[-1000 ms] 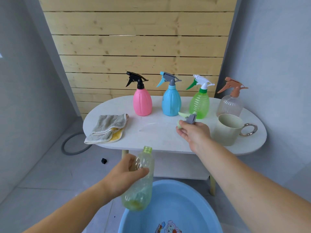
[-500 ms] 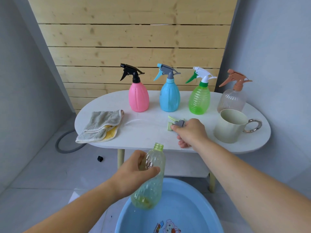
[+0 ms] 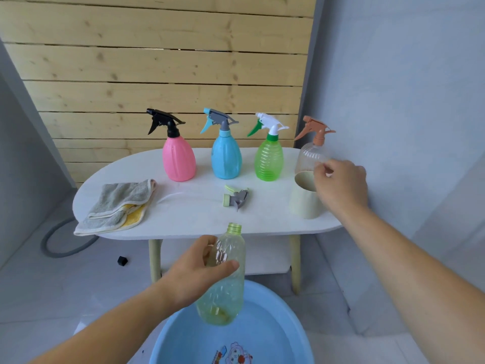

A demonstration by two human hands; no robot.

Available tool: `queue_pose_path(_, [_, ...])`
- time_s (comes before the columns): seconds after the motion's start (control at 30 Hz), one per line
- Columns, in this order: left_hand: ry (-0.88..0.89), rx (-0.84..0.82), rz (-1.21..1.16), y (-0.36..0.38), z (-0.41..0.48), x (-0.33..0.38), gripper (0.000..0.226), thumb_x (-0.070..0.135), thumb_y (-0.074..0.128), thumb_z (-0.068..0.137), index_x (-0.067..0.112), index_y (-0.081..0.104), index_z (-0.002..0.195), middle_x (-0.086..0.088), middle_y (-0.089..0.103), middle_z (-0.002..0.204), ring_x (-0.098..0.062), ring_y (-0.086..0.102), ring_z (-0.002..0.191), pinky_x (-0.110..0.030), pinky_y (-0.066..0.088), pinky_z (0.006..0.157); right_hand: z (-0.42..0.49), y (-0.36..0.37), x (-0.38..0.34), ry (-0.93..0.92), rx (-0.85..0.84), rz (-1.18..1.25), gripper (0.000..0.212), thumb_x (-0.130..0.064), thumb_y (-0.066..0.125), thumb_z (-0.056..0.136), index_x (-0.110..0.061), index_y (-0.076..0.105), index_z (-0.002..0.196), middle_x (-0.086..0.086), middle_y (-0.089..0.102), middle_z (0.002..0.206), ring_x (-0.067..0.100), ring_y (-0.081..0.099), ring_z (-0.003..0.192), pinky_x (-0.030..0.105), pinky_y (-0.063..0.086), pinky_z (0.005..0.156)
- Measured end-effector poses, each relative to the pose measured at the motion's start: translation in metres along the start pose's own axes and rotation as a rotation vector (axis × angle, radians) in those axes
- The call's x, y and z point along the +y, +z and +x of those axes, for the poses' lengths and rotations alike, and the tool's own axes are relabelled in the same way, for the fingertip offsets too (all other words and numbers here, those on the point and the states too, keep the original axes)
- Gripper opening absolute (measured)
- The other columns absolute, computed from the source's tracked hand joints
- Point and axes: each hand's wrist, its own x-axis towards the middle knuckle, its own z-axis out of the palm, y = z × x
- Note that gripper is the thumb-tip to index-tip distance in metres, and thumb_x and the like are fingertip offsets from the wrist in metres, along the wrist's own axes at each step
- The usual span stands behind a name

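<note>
Sprayer head (image 3: 236,197) on table (image 3: 194,219), cloth (image 3: 118,206) left, cup (image 3: 304,203) right

This looks like a plain washing corner of a home. A wall of pale wooden planks (image 3: 168,64) meets smooth grey painted walls (image 3: 393,74) above a light tiled floor (image 3: 52,292). A small white oval surface (image 3: 189,219) on pale wooden legs (image 3: 154,258) carries household things: a row of coloured plastic spray bottles (image 3: 179,161), a folded grey-and-yellow cloth (image 3: 118,203) and a cream mug (image 3: 301,203). On the floor are a round blue plastic basin with a cartoon print (image 3: 294,324) and a coiled grey hose (image 3: 49,248).
</note>
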Motion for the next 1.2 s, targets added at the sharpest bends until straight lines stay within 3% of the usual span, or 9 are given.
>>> queue_pose_path(0.07, [0.004,-0.013,-0.006,0.008,0.0,0.004,0.069,0.052,0.081,0.072,0.029,0.054,0.13,0.004,0.074,0.11,-0.009,0.072,0.1,-0.038,0.057,0.097,0.009,0.001,0.023,0.139,-0.136,-0.073,0.041,-0.038,0.035,0.094,-0.017,0.069,0.099,0.015,0.062,0.114,0.043,0.046,0.114,0.045,0.045,0.091])
queue_pose_path(0.2, [0.021,-0.011,0.005,0.019,-0.002,0.011,0.06,0.054,0.081,0.072,0.027,0.062,0.123,0.003,0.075,0.105,-0.012,0.073,0.096,-0.039,0.059,0.095,0.015,0.002,0.051,0.247,-0.297,0.024,0.032,-0.035,0.031,0.08,-0.021,0.06,0.082,0.014,0.061,0.111,0.033,0.051,0.086,0.035,0.039,0.069])
queue_pose_path(0.3, [0.022,-0.001,0.065,0.023,-0.004,0.013,0.058,0.062,0.078,0.066,0.025,0.069,0.109,-0.002,0.074,0.1,-0.019,0.071,0.096,-0.038,0.058,0.093,0.009,-0.002,0.054,0.226,-0.291,0.167,0.03,-0.026,0.047,0.095,-0.02,0.065,0.119,0.017,0.053,0.129,0.025,0.051,0.086,0.027,0.037,0.074])
queue_pose_path(0.47, [0.03,-0.005,0.066,0.025,-0.013,0.013,0.051,0.053,0.079,0.068,0.027,0.068,0.111,0.001,0.074,0.102,-0.012,0.07,0.095,-0.028,0.057,0.088,-0.003,-0.01,0.068,0.251,-0.362,0.272,0.027,-0.028,0.057,0.098,-0.003,0.066,0.1,0.009,0.062,0.09,0.029,0.062,0.083,0.039,0.053,0.079])
queue_pose_path(0.6, [0.045,-0.035,0.028,0.021,-0.029,0.011,0.04,0.036,0.086,0.082,0.03,0.065,0.116,0.0,0.075,0.106,-0.009,0.072,0.095,-0.028,0.059,0.091,-0.031,-0.031,0.053,0.341,-0.525,0.658,0.02,-0.017,0.057,0.099,0.001,0.061,0.092,0.008,0.059,0.085,0.019,0.059,0.083,0.043,0.056,0.092])
queue_pose_path(0.7, [0.059,-0.036,0.021,0.013,-0.042,0.009,0.037,0.029,0.083,0.085,0.03,0.063,0.117,-0.001,0.075,0.103,-0.008,0.072,0.092,-0.015,0.058,0.079,-0.058,-0.047,0.031,0.37,-0.63,0.831,0.018,-0.015,0.058,0.098,-0.006,0.06,0.083,0.01,0.058,0.075,0.019,0.062,0.079,0.042,0.056,0.09])
queue_pose_path(0.8, [0.044,-0.046,0.029,0.002,-0.055,-0.002,0.042,0.034,0.084,0.083,0.032,0.063,0.119,0.002,0.076,0.102,-0.009,0.073,0.094,-0.023,0.059,0.087,-0.091,-0.048,0.015,0.392,-0.728,0.919,0.023,-0.016,0.059,0.097,-0.004,0.059,0.078,0.015,0.058,0.07,0.027,0.065,0.08,0.044,0.057,0.088])
queue_pose_path(1.03, [-0.093,-0.035,-0.006,-0.014,-0.07,-0.046,0.046,0.033,0.084,0.084,0.038,0.059,0.121,0.005,0.074,0.111,-0.011,0.071,0.104,-0.022,0.054,0.083,-0.163,0.019,0.032,0.453,-0.889,0.714,0.03,-0.022,0.055,0.1,-0.002,0.062,0.079,0.009,0.065,0.074,0.023,0.063,0.077,0.046,0.054,0.097])
queue_pose_path(1.2, [-0.238,-0.007,-0.107,0.006,-0.072,-0.098,0.05,0.028,0.084,0.085,0.036,0.059,0.127,0.002,0.072,0.114,-0.009,0.071,0.097,-0.015,0.051,0.064,-0.191,0.089,0.068,0.321,-0.96,0.388,0.03,-0.031,0.061,0.096,-0.01,0.073,0.079,0.008,0.072,0.085,0.022,0.067,0.088,0.036,0.056,0.091])
